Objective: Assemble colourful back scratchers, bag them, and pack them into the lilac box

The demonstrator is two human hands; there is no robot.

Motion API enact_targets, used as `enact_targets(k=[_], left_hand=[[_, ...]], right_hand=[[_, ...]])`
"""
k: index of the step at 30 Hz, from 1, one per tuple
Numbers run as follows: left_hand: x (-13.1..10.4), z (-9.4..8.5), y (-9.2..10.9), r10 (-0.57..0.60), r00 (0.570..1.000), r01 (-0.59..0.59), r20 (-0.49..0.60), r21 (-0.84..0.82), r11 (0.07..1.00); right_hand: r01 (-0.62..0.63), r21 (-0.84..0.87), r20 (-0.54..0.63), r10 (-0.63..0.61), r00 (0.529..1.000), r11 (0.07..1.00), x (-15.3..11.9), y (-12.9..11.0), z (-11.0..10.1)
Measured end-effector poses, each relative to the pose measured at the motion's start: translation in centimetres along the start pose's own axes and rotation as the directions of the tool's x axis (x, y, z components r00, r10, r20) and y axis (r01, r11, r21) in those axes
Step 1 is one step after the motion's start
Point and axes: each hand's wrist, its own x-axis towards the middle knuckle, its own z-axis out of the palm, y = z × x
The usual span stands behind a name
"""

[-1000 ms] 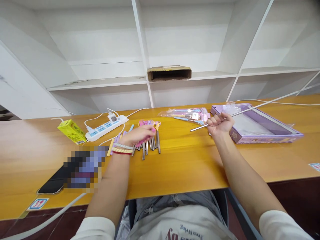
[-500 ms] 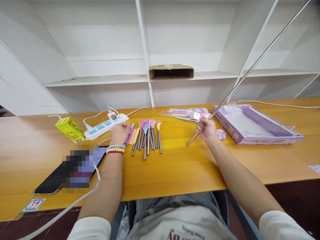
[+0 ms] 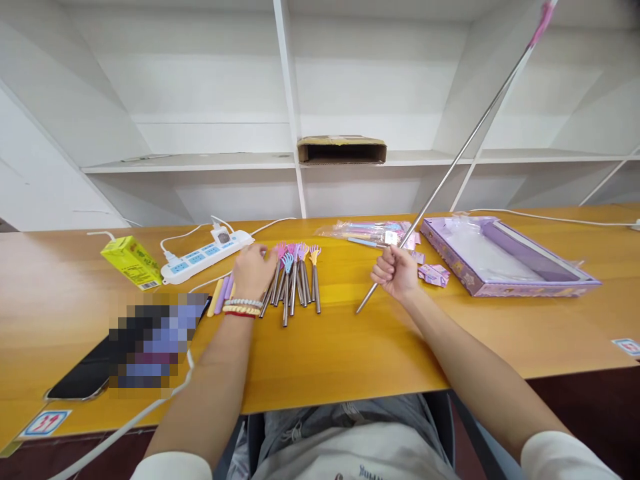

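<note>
- On the right of the tabletop [image 3: 370, 360], one shallow purple box [image 3: 535, 291] lies open upward, with clear plastic sheeting [image 3: 475, 247] inside
- At the far middle, one cardboard box [image 3: 343, 141] sits on the white shelf [image 3: 200, 161], its opening turned to the near side and too dark inside to make out
- Left of the purple box, clear plastic packaging [image 3: 345, 229] holds several slim coloured pieces, too blurred to count
- At far left, one yellow-green drink carton [image 3: 130, 261] has one white straw [image 3: 103, 235]; just right of it, one white power strip [image 3: 207, 257] carries two plugs
- Right of middle, the grip of the right hand [image 3: 397, 273] is clamped around one long metal rod [image 3: 463, 148], near its lower end; the rod slants up to the far right, one pink head [image 3: 541, 27] at its top
- Left of middle, the fingers of the left hand [image 3: 253, 272] are partly hidden, so I cannot tell whether its grip is apart or together
- Just right of that hand lies a cluster of short metal rods [image 3: 293, 293] with pink, blue, purple and yellow hand-shaped heads, overlapping too much to count
- Just left of it lie at least three coloured sleeves [image 3: 225, 290], yellow and purple
</note>
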Motion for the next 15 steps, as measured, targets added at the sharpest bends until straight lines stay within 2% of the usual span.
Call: enact_targets(k=[2, 4, 6, 8, 9, 11, 13, 15], left_hand=[[-1.8, -0.2, 3.1, 0.201, 0.978, -0.19, 0.054, -0.164, 0.968], [-4.2, -0.2, 6.1, 0.407, 0.898, -0.335, 0.17, -0.335, 0.88], [-6.7, 0.1, 8.5, 0.513, 0.812, -0.376, 0.279, -0.422, 0.825], [-8.6, 0.7, 10.0, 0.574, 0.747, -0.408, 0.336, -0.449, 0.795], [-9.1, 1.0, 10.3, 0.581, 0.737, -0.417, 0.345, -0.443, 0.793], [-9.3, 1.3, 10.4, 0.563, 0.75, -0.432, 0.347, -0.387, 0.814], [-8.3, 1.2, 9.7, 0.527, 0.783, -0.445, 0.332, -0.293, 0.846], [-6.7, 0.8, 8.5, 0.513, 0.799, -0.47, 0.314, -0.206, 0.858]], right_hand=[[-0.015, 0.04, 0.072, 0.012, 0.997, 0.999, -0.3, 0.9, 0.6], [-0.027, 0.065, 0.115, 0.019, 0.993, 0.998, -0.5, 1.6, 1.0], [-0.015, 0.088, 0.128, 0.004, 0.992, 0.996, -0.6, 2.0, 1.2], [0.015, 0.096, 0.116, -0.027, 0.993, 0.995, -0.5, 2.1, 1.2], [0.029, 0.085, 0.108, -0.038, 0.993, 0.996, -0.4, 2.0, 1.2], [0.048, 0.039, 0.089, -0.052, 0.995, 0.998, -0.2, 1.4, 1.1], [0.089, 0.009, 0.059, -0.09, 0.994, 0.996, 0.1, 0.3, 0.6], [0.19, 0.038, -0.011, -0.19, 0.982, 0.981, 0.4, -1.3, -0.5]])
